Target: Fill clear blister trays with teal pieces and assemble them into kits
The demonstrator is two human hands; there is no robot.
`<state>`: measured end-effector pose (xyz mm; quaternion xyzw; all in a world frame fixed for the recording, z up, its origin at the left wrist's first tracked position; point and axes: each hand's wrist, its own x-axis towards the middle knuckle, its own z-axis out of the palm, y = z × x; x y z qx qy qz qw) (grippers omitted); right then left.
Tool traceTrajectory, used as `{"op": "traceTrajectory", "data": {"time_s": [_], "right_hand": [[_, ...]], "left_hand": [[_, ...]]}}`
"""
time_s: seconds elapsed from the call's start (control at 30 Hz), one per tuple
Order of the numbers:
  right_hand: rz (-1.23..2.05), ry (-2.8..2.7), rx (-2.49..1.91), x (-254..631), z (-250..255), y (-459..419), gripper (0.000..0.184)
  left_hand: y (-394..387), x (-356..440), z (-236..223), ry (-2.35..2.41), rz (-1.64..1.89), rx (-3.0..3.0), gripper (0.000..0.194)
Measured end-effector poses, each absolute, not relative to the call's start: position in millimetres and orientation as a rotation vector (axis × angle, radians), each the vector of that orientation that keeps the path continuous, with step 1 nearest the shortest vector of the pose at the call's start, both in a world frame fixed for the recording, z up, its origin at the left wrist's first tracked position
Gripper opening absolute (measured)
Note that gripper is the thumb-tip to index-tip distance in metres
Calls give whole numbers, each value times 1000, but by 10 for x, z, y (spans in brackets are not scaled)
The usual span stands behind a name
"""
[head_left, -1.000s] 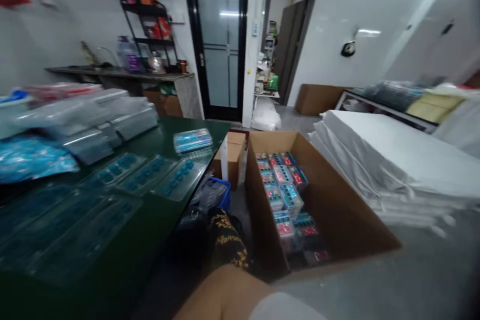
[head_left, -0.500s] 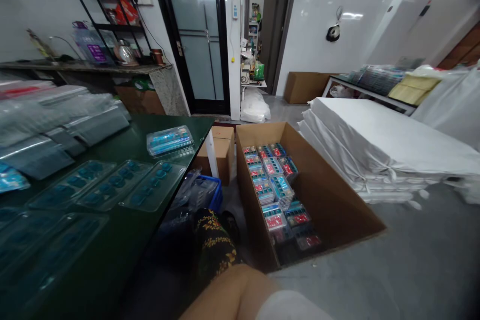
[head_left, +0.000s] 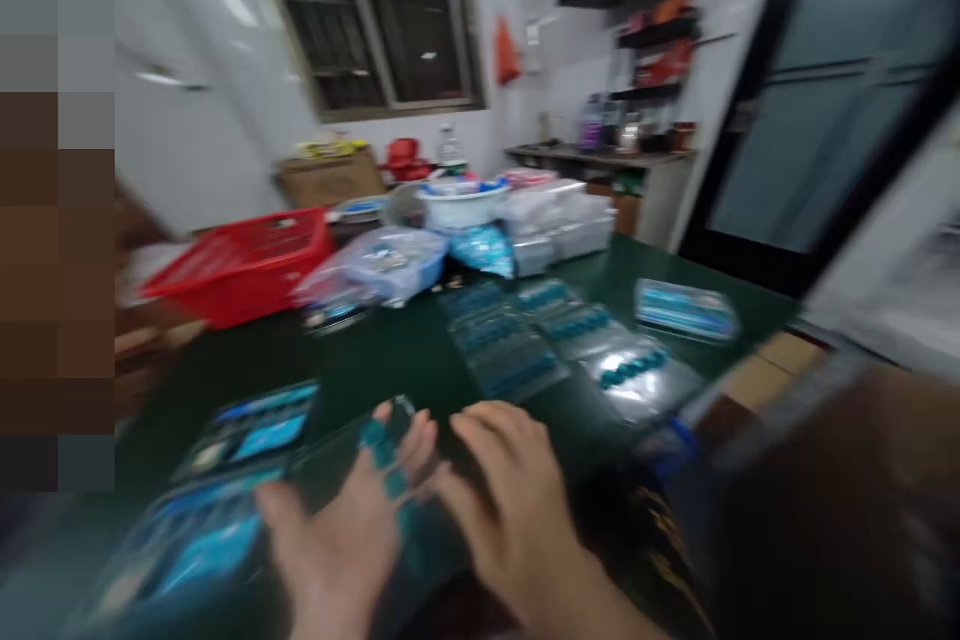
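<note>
Dark green tabletop (head_left: pixel 405 360) under your 2 hands: left hand (head_left: pixel 334 530) spread open against a clear blister tray (head_left: pixel 427 530), right hand (head_left: pixel 510 495) half curled beside it; blur hides any grip.

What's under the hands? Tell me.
A clear tray of teal pieces lies under the left hand and right hand, on the green table; the palms hide the rest.

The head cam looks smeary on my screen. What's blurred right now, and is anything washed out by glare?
Head view: motion blur softens the whole frame, including the left hand and right hand; strong glare whitens the clear plastic tray; a pixelated block covers the left edge.
</note>
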<state>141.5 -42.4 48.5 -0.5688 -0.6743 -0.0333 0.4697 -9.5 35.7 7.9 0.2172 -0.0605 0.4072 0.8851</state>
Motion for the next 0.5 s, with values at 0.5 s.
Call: {"op": "traceTrajectory", "data": {"time_s": [0.5], "right_hand": [[367, -2205, -1129, 427, 71, 63, 26]], "left_hand": [[12, -2082, 323, 257, 1573, 468, 98]]}}
